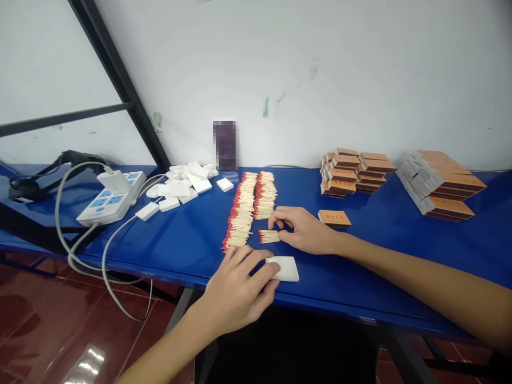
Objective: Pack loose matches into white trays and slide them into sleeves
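My left hand [242,288] is at the table's front edge, its index finger on top of a small white matchbox tray [287,268] and its thumb by the near side. The inside of that tray cannot be made out. My right hand [301,229] is curled, thumb and fingertips apart, over the ends of a small group of red-tipped matches [269,237]. Beyond it runs a row of matches [264,196]. A longer row of matches [242,210] lies to its left, reaching down to my left fingers.
White trays [182,184] are heaped at the back left, beside a power strip [116,197] with looping cables. One matchbox [334,218] lies right of my hand. Stacked matchboxes [344,173] and a bigger stack [444,181] stand further right. A pixelated dark rectangle [225,145] leans against the wall.
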A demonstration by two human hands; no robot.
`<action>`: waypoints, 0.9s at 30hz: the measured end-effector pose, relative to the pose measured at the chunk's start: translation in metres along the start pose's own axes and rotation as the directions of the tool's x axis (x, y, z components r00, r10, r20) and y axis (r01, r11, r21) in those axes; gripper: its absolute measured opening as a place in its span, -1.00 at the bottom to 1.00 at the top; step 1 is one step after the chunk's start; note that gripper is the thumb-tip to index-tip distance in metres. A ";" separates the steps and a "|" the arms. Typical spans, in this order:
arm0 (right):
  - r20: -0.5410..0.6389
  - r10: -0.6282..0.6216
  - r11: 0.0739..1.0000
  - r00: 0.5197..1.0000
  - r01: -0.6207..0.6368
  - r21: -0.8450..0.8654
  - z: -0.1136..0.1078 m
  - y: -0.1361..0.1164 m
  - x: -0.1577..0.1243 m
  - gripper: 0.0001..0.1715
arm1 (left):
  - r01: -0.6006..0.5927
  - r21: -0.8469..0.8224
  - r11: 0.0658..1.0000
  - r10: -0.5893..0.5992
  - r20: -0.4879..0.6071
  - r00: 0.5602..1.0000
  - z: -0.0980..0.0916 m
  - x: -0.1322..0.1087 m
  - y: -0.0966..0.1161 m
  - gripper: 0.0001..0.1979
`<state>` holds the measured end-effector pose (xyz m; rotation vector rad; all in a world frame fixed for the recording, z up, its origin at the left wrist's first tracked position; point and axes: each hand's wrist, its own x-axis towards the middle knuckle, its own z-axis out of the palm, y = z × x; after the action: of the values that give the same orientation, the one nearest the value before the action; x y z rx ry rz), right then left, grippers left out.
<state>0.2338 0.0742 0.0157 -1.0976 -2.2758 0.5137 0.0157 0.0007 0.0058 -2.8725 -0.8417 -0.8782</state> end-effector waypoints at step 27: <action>0.043 0.031 0.998 0.999 -0.028 -0.063 0.000 -0.006 -0.001 -0.92 | 0.079 -0.065 0.995 -0.080 -0.016 0.997 0.001 -0.001 0.002 -0.84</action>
<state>0.2308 0.0703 0.0190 -1.1626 -2.3314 0.4854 0.0166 -0.0016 0.0051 -2.8990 -0.9497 -0.9554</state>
